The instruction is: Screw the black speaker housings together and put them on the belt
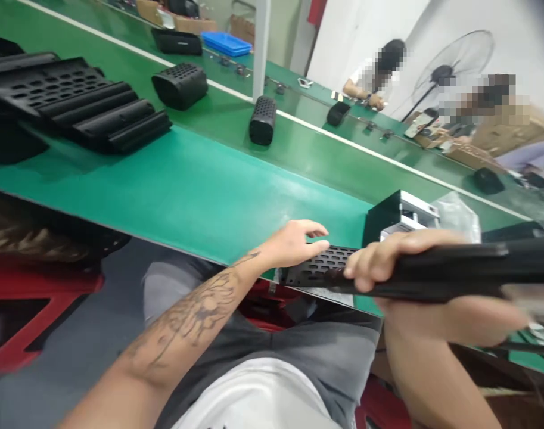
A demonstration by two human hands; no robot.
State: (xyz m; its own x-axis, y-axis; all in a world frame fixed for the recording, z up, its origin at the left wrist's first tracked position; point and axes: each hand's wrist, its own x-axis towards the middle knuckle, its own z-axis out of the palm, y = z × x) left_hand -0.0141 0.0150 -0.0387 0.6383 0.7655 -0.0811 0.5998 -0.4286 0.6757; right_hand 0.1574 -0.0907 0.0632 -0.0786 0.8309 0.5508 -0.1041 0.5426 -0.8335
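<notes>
The black casing is blurred and runs off the right edge, hiding part of the right hand. The stack of black housings (leftmost) is cut off too. Small parts beyond are too tiny to identify.

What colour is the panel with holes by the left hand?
The panel is black, shown best in the head view.

The tabletop is bright green. A black-and-white box stands on it, with a clear plastic bag just beside the box, on its right. To the box's left, at the near edge, is a perforated panel, partly hidden. Well left of the box, black casings lie packed in a row. Beyond the box runs a darker green strip, carrying two perforated housings to its left.
</notes>
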